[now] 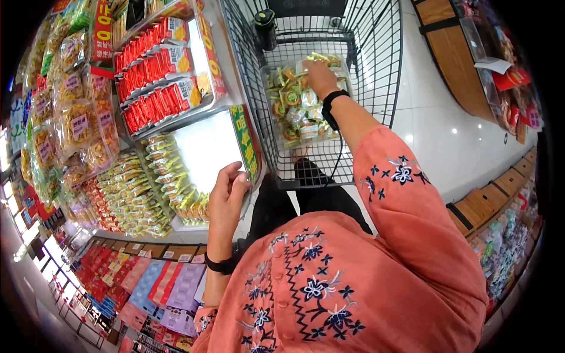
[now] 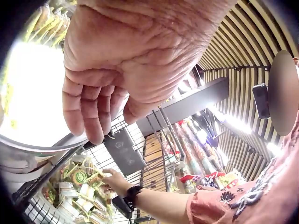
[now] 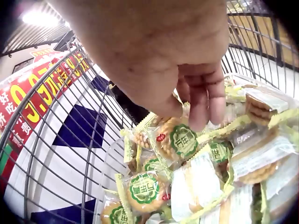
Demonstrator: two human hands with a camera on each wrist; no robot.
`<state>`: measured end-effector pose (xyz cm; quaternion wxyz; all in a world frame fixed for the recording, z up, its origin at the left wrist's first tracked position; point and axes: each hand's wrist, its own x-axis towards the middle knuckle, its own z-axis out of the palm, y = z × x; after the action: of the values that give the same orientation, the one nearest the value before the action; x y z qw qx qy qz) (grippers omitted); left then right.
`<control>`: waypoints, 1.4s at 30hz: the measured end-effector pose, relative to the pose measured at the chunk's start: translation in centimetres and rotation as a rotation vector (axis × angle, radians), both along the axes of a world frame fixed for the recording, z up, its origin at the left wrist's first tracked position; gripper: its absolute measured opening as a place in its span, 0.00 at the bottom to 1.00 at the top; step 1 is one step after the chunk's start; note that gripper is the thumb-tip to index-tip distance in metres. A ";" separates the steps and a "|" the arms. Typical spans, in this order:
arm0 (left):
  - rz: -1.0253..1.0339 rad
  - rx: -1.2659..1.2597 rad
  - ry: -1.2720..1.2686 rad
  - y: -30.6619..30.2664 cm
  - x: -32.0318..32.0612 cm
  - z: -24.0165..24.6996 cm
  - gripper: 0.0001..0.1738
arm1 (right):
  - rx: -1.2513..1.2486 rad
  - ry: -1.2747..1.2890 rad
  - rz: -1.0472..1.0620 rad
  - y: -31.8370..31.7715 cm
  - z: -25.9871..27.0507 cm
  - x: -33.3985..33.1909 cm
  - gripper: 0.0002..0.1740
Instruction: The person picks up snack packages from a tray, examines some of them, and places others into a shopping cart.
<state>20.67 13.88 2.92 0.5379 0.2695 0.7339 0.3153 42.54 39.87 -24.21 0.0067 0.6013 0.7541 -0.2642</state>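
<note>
Your right hand (image 1: 321, 79) is down in the clear plastic tub (image 1: 306, 143), fingers bent downward and touching the wrapped biscuits (image 1: 291, 97). You can't tell from these views whether it is gripping one. The biscuits fill the tub in a loose heap beneath and around that hand, most of them to its left and nearer your body; their wrappers are yellow-green and clear, and some show a round green label. The tub sits inside the wire shopping cart (image 1: 376, 70) in front of you. Ahead and to the left of your right hand, a dark bottle (image 1: 265, 29) stands in the cart's corner.

Your left hand (image 1: 228, 188) is open, its fingers loosely bent and holding nothing, at the near right corner of the display bin (image 1: 194, 225). More yellow-green packets (image 1: 170, 170) lie in that bin, to the left of this hand. A green sign (image 1: 244, 138) runs along the bin's side just ahead of it, and rows of red packets (image 1: 156, 97) lie farther ahead and left.
</note>
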 end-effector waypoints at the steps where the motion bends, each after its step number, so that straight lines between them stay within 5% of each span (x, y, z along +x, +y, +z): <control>1: -0.002 -0.003 0.005 0.1 0.1 0.0 0.20 | 0.032 0.032 -0.016 0.1 -0.4 0.1 0.23; 14: 0.003 0.060 0.043 0.0 0.9 -0.9 0.19 | 0.156 0.500 -0.225 0.5 0.7 2.8 0.14; 17: 0.012 0.083 0.056 0.3 1.0 -0.9 0.19 | -0.402 1.054 -0.643 0.2 5.4 3.1 0.11; 21: -0.013 0.127 0.072 2.2 1.6 -0.2 0.20 | -0.822 1.550 -0.752 -1.6 7.1 4.3 0.06; 32: -0.118 0.419 -0.058 9.8 3.6 -0.6 0.28 | -1.054 1.738 -0.662 -8.8 19.6 3.8 0.09; 38: -0.020 0.380 -0.194 8.4 2.4 0.4 0.26 | -1.220 1.652 -0.483 -11.4 21.2 -0.2 0.08; 42: 0.231 0.369 -0.361 5.4 0.4 0.6 0.21 | -1.229 1.556 -0.331 -11.9 22.8 -3.8 0.11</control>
<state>21.02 19.32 3.49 0.5622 0.2169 0.5824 0.5456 38.78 27.96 -1.38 -0.2156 0.2509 0.1883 -0.9247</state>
